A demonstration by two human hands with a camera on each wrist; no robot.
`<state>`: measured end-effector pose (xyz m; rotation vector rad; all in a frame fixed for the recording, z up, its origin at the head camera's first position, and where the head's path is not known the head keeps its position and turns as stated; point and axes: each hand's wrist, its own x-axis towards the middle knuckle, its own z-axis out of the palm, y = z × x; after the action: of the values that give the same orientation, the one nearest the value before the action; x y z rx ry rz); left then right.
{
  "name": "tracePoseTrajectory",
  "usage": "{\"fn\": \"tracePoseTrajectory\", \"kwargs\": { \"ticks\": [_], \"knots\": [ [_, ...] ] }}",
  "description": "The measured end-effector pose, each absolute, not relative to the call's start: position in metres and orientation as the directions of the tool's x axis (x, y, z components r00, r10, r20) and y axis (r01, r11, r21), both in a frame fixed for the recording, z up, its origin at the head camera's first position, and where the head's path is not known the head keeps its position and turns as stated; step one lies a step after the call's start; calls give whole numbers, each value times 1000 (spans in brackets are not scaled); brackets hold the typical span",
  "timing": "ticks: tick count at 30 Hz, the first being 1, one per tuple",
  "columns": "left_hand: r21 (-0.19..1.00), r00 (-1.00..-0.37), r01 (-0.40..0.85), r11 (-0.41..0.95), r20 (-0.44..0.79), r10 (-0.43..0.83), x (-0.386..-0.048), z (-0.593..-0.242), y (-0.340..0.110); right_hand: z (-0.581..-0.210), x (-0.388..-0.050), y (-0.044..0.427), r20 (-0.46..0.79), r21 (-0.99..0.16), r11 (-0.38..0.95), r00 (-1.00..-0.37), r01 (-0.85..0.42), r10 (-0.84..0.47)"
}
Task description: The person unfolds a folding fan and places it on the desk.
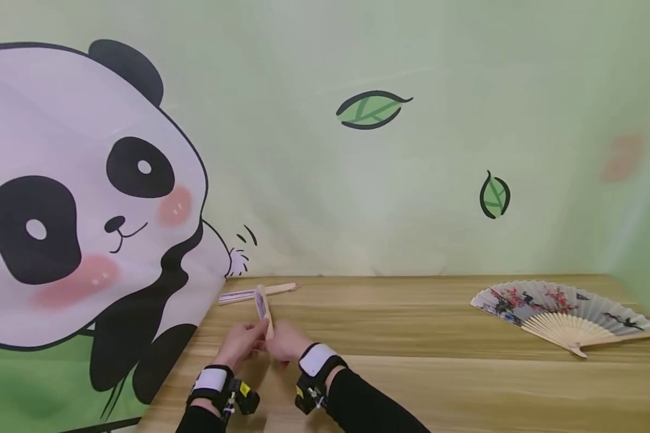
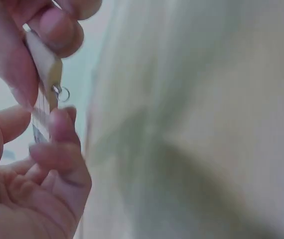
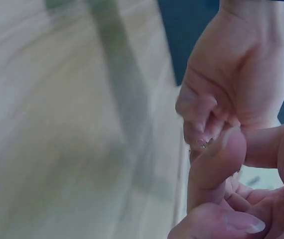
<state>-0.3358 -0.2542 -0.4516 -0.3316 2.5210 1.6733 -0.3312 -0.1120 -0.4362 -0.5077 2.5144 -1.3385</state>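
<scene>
A folded fan (image 1: 263, 304) stands nearly upright between the two hands near the table's left side. The left hand (image 1: 241, 345) and the right hand (image 1: 287, 342) both pinch its lower end, their fingertips close together. In the left wrist view, the fan's wooden end (image 2: 46, 62) with a small metal ring (image 2: 63, 93) shows between the left hand's fingers (image 2: 57, 159) and the right hand's fingers above. The right wrist view has the right hand (image 3: 221, 184) with curled fingers close to the left hand (image 3: 236, 69); the fan is mostly hidden there.
Another folded fan (image 1: 281, 288) lies behind the hands on the wooden table (image 1: 401, 385). An open fan (image 1: 563, 322) with painted blossoms lies at the right. A backdrop (image 1: 303, 180) with a panda and leaves rises behind and beside the table.
</scene>
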Motion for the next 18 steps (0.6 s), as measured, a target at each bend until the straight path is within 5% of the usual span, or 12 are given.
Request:
{"fn": "tracePoseTrajectory", "kwargs": {
  "ticks": [6,18],
  "knots": [
    [968,-992,-111,224,-120,30,-359,-436,-193,-418,-341,-52,-21,-945,316,-945,-88,-327],
    [999,-962,-35,25,-40,269,-369,-417,-70,-401,-342,72,-8,-923,381,-985,-59,-172]
  ]
}}
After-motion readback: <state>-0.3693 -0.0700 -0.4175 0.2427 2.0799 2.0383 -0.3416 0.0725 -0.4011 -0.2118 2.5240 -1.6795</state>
